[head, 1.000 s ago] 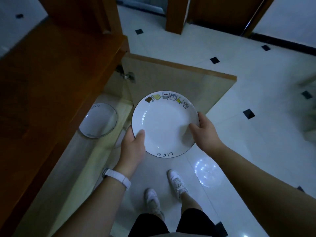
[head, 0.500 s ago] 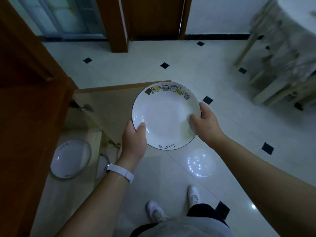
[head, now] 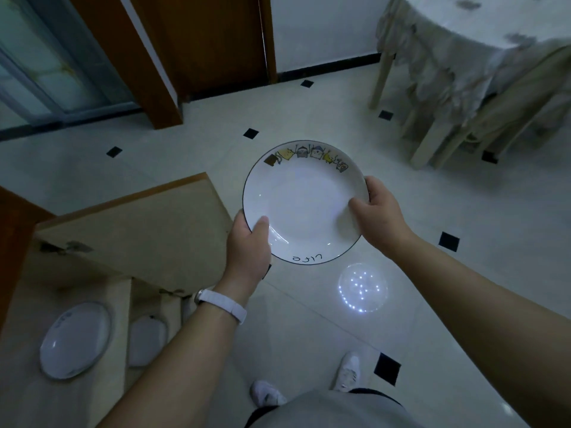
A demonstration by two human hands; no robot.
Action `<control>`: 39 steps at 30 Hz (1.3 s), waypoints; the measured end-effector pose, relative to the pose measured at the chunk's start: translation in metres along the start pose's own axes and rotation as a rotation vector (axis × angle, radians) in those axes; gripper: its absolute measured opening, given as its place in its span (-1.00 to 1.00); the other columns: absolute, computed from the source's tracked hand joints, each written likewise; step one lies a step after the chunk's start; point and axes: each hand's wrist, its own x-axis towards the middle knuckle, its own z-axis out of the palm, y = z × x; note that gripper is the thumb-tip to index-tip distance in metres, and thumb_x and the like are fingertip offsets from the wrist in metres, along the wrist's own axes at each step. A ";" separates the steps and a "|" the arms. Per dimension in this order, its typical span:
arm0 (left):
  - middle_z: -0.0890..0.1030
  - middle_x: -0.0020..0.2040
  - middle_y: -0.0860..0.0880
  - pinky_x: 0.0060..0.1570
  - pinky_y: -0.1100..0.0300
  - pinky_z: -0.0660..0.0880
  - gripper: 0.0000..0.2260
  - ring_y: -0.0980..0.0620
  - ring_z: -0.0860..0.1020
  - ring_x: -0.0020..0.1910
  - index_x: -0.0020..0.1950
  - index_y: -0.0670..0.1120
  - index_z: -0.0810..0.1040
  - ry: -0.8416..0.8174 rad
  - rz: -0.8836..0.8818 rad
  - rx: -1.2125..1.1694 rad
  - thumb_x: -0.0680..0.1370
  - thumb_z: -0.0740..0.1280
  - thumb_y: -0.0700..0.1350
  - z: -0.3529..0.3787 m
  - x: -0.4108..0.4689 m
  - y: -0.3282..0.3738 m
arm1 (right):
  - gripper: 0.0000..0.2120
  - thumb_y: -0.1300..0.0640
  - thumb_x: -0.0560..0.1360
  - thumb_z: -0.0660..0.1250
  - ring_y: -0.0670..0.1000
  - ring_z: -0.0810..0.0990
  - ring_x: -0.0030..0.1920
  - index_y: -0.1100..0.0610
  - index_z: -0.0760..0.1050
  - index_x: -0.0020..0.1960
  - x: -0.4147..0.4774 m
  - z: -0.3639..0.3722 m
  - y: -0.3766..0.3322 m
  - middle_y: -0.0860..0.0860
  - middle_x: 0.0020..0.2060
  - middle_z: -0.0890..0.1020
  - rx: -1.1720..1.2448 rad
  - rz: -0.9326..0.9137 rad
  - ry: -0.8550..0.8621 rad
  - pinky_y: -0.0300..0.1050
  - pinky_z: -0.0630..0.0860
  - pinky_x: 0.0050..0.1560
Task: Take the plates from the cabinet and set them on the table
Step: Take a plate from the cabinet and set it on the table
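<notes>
1. Hands first: the left hand [head: 247,242] grips the near-left rim of a round white ceramic plate with a thin dark edge and small cartoon figures along its far rim [head: 304,199], thumb lying on the inner slope, fingers hidden under it.
2. The right hand [head: 378,211] clasps the plate's right rim the same way, thumb on top.
3. Held between both hands, the plate sits level in the air above the pale tiled floor with small black diamond insets [head: 432,273], face up, with handwriting near its closer edge.
4. A white wristband [head: 221,305] circles the left wrist.
5. Lower left, the light wooden cabinet door [head: 133,230] stands open; inside, a second white plate [head: 74,339] lies on a shelf, and another pale round dish [head: 146,339] shows just beside it, partly hidden.
6. Upper right, the table draped in a crumpled whitish cloth [head: 482,47] stands well apart from the plate.
7. White shoes [head: 349,372] show at the bottom.
</notes>
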 end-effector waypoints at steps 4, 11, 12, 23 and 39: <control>0.61 -0.04 0.21 -0.18 0.46 0.44 -0.82 0.31 0.55 -0.07 0.07 0.05 0.53 -0.043 0.022 0.016 0.58 0.23 -0.20 0.069 -0.007 0.019 | -0.72 0.26 0.45 0.18 -0.03 0.57 -0.24 -0.01 0.49 0.06 0.018 -0.069 0.015 -0.06 -0.18 0.60 0.018 0.002 0.050 -0.15 0.51 -0.31; 0.65 0.00 0.13 0.00 0.24 0.51 -0.81 0.12 0.60 0.01 0.09 0.03 0.56 -0.139 0.080 0.001 0.57 0.24 -0.20 0.169 -0.011 0.050 | -0.70 0.26 0.44 0.18 -0.05 0.57 -0.28 0.03 0.52 0.10 0.038 -0.169 0.028 -0.03 -0.19 0.62 0.076 -0.026 0.153 -0.18 0.47 -0.33; 0.65 -0.01 0.13 0.00 0.20 0.51 -0.81 0.11 0.61 0.00 0.07 0.03 0.56 -0.153 0.080 -0.006 0.57 0.24 -0.20 0.181 -0.010 0.054 | -0.70 0.28 0.46 0.18 -0.07 0.56 -0.29 0.04 0.52 0.10 0.041 -0.179 0.029 -0.05 -0.21 0.61 0.093 -0.023 0.165 -0.20 0.46 -0.34; 0.69 0.01 0.02 0.06 0.06 0.56 -0.80 -0.02 0.64 0.02 0.12 -0.05 0.59 -0.321 0.081 0.014 0.55 0.25 -0.20 0.276 0.024 0.080 | -0.69 0.28 0.42 0.18 0.05 0.62 -0.18 0.05 0.52 0.09 0.076 -0.254 0.046 0.00 -0.15 0.64 0.172 0.037 0.257 -0.12 0.50 -0.28; 0.69 -0.06 0.08 -0.07 0.13 0.52 -0.84 0.02 0.64 -0.04 -0.01 0.04 0.61 -0.580 0.052 0.002 0.53 0.26 -0.14 0.424 0.193 0.114 | -0.73 0.19 0.38 0.19 0.02 0.61 -0.13 -0.09 0.48 -0.02 0.245 -0.301 0.041 -0.06 -0.11 0.63 0.153 0.183 0.463 0.00 0.57 -0.14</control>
